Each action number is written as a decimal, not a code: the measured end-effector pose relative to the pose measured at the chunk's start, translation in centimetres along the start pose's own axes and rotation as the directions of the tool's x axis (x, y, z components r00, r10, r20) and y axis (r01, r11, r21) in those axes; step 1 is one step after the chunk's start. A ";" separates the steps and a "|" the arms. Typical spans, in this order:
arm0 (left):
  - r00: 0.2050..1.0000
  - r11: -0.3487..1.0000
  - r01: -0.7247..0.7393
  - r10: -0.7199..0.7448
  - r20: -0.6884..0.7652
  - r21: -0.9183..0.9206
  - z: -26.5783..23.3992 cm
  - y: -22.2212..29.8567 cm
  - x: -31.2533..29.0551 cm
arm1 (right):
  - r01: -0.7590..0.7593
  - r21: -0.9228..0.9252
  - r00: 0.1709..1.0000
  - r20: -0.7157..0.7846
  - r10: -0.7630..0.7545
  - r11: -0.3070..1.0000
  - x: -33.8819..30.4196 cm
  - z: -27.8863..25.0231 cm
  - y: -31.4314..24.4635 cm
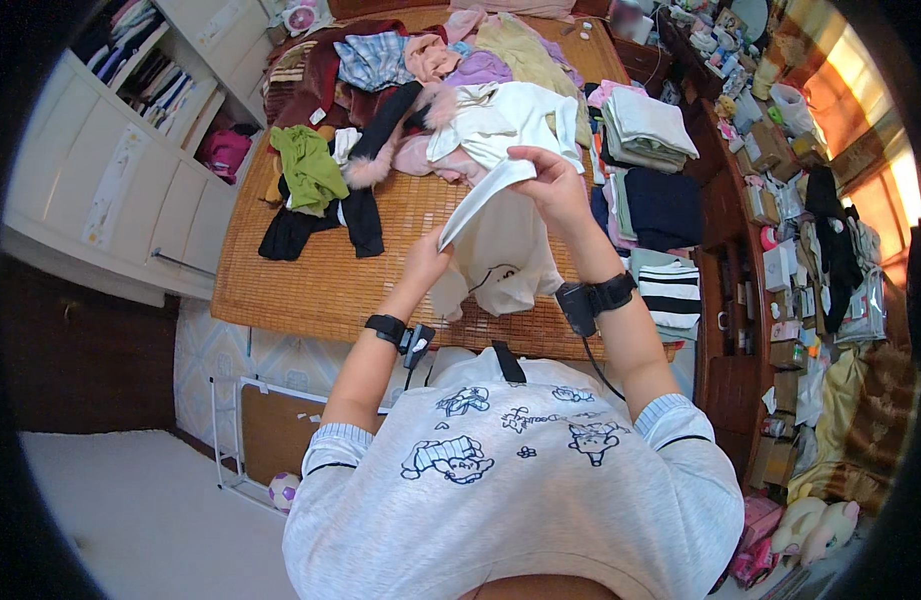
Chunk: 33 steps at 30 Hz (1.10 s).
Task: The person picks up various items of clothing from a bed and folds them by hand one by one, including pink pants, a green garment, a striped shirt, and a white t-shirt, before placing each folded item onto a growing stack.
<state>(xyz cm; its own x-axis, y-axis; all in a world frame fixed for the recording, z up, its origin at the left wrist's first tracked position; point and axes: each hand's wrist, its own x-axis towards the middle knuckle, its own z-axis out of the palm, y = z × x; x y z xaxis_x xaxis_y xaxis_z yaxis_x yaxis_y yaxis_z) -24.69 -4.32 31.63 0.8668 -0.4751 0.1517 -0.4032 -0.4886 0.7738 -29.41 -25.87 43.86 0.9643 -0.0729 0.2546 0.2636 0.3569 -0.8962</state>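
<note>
**A:** Where do you stand with the clothes?

**B:** Nearest you, your left hand (426, 258) pinches the lower corner of the cream-white garment (500, 250) and your right hand (552, 182) grips its upper edge, so the soft cloth hangs taut above the woven mat (310, 270). It looks only half folded.

**A:** And beyond it?

**B:** At your right a few flat folded stacks (648, 130) seem done. Farther off, a rumpled loose heap (400, 90) of green, plaid, pink and furry pieces still waits.
</note>
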 end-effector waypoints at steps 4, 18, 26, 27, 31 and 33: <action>0.997 0.993 0.010 -0.001 -0.080 0.119 -0.8 1.0 -0.9 | 0.133 -0.093 0.990 -0.032 -0.137 0.987 -1.0 -0.2 -2.9; 0.946 0.919 -0.299 0.320 0.045 -0.256 -3.8 12.6 -1.3 | -0.057 -0.075 0.996 0.058 0.061 0.996 -2.1 0.8 -3.5; 0.934 0.832 -0.158 0.301 0.192 -0.532 -3.9 13.4 1.3 | -0.046 -0.157 0.956 0.280 0.089 0.987 -2.9 0.7 -2.0; 0.938 0.843 -0.135 0.279 0.207 -0.521 -3.8 13.4 1.3 | -0.016 -0.160 0.950 0.307 0.065 0.987 -3.1 0.8 -2.1; 0.914 0.872 -0.087 0.262 0.309 -0.482 -3.4 13.3 2.0 | 0.005 -0.172 0.942 0.330 0.053 0.985 -4.2 0.2 -2.8; 0.896 0.895 -0.049 0.236 0.377 -0.444 -3.6 13.4 2.0 | 0.071 -0.187 0.943 0.332 -0.005 0.980 -4.8 -0.5 -2.3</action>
<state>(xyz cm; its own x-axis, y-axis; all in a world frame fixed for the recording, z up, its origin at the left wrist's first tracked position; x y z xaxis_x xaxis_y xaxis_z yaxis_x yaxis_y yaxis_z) -27.31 -9.20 44.46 0.5706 -0.8167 0.0864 -0.2724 -0.0889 0.9581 -34.64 -26.84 44.53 0.8999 0.2383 0.3651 0.3313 0.1708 -0.9279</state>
